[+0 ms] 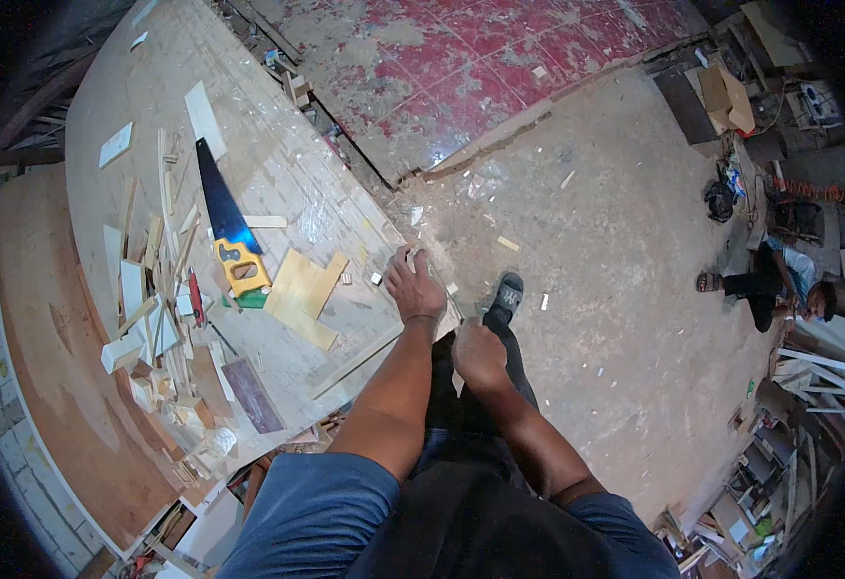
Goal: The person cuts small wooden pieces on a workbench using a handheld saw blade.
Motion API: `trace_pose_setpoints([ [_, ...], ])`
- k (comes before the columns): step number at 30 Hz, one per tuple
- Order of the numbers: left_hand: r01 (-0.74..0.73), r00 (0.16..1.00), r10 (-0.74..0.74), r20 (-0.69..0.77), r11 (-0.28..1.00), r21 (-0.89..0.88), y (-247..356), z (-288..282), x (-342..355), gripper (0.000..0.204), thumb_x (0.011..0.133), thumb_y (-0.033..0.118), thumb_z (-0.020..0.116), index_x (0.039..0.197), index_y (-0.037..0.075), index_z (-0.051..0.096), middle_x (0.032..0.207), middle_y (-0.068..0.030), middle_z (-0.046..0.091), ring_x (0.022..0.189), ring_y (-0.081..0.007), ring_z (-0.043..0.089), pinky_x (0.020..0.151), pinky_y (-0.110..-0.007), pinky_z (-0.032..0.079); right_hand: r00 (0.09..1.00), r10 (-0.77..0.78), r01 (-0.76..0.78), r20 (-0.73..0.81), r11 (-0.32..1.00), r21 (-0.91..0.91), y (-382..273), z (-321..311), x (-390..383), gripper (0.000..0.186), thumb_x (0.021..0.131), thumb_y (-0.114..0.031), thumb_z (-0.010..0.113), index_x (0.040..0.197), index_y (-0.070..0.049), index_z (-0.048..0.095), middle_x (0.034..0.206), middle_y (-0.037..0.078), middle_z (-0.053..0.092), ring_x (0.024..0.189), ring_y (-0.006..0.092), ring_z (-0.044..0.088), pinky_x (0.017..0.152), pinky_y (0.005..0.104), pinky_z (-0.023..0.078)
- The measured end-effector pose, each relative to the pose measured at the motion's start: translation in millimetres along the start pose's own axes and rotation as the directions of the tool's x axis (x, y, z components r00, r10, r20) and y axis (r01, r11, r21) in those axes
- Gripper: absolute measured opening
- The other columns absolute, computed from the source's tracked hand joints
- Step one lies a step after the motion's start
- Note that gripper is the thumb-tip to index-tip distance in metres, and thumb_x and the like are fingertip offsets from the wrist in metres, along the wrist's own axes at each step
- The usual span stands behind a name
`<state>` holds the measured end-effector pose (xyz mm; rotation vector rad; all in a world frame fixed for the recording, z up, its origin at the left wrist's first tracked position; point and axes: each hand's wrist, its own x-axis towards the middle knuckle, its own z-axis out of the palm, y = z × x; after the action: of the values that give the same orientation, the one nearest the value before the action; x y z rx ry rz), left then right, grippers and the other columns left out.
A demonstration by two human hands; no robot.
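Observation:
My left hand rests palm down at the near right corner of the wooden work table, its fingers apart and slightly bent. Whatever lies beneath that palm is hidden. Just past the table's edge, my right hand is closed in a fist, and what it grips cannot be made out. Small wood blocks lie left of my left hand. Further left is a handsaw with a dark blade and yellow handle, beside flat pale wood pieces. A narrow wood strip runs along the near table edge.
Offcuts pile up on the table's left, with a red-handled tool among them. A brown board lies beyond. Scraps dot the concrete floor; red tiles lie ahead. Another person sits at far right near stacked wood.

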<state>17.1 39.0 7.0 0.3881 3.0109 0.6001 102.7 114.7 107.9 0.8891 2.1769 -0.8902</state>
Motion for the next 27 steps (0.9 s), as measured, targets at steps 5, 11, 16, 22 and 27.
trace_pose_setpoints([
  [5, -0.017, 1.0, 0.017, 0.006, 1.0, 0.001, 4, 6, 1, 0.041, 0.076, 0.009, 0.057, 0.117, 0.012, 0.054, 0.134, -0.013, 0.037, 0.128, -0.0355, 0.034, 0.105, -0.052, 0.024, 1.0, 0.018, -0.018, -0.007, 0.999, -0.036, 11, 13, 22, 0.028, 0.088, -0.015, 0.046, 0.106, 0.005, 0.054, 0.096, 0.031, 0.065, 0.091, 0.0459, 0.065, 0.079, 0.0544, 0.051],
  [11, 0.004, 1.0, -0.004, 0.014, 1.0, 0.03, -4, 4, -3, 0.042, 0.077, 0.011, 0.057, 0.118, 0.012, 0.054, 0.135, -0.0129, 0.037, 0.128, -0.0356, 0.034, 0.105, -0.052, 0.025, 1.0, 0.03, -0.03, 0.005, 0.999, -0.043, 1, 12, 10, 0.027, 0.09, -0.016, 0.045, 0.106, 0.005, 0.055, 0.095, 0.029, 0.066, 0.09, 0.0441, 0.066, 0.078, 0.0525, 0.053],
  [16, -0.004, 1.0, 0.004, -0.003, 1.0, 0.008, -4, 5, -2, 0.038, 0.079, 0.013, 0.057, 0.116, 0.012, 0.054, 0.135, -0.0121, 0.037, 0.127, -0.0357, 0.035, 0.105, -0.051, 0.025, 0.999, 0.033, -0.034, -0.029, 0.999, -0.032, -5, 12, 13, 0.027, 0.092, -0.014, 0.041, 0.108, 0.003, 0.055, 0.097, 0.027, 0.066, 0.091, 0.0427, 0.067, 0.078, 0.0498, 0.054],
  [22, 0.004, 1.0, -0.005, 0.024, 1.0, 0.022, 4, 9, 0, 0.038, 0.08, 0.014, 0.057, 0.117, 0.013, 0.053, 0.135, -0.0131, 0.037, 0.128, -0.036, 0.035, 0.105, -0.051, 0.025, 0.999, 0.031, -0.031, -0.009, 0.999, -0.025, 11, 19, 16, 0.026, 0.092, -0.014, 0.043, 0.109, 0.003, 0.053, 0.096, 0.028, 0.066, 0.09, 0.0422, 0.067, 0.077, 0.0497, 0.054],
  [27, 0.024, 1.0, -0.025, 0.012, 0.997, 0.071, -5, 5, 0, 0.04, 0.078, 0.013, 0.057, 0.118, 0.013, 0.053, 0.136, -0.0126, 0.037, 0.129, -0.0361, 0.034, 0.106, -0.052, 0.023, 0.999, 0.002, 0.002, 0.042, 0.995, -0.095, 7, 8, -4, 0.028, 0.092, -0.012, 0.041, 0.109, 0.005, 0.054, 0.096, 0.029, 0.066, 0.09, 0.0424, 0.067, 0.076, 0.049, 0.054],
])
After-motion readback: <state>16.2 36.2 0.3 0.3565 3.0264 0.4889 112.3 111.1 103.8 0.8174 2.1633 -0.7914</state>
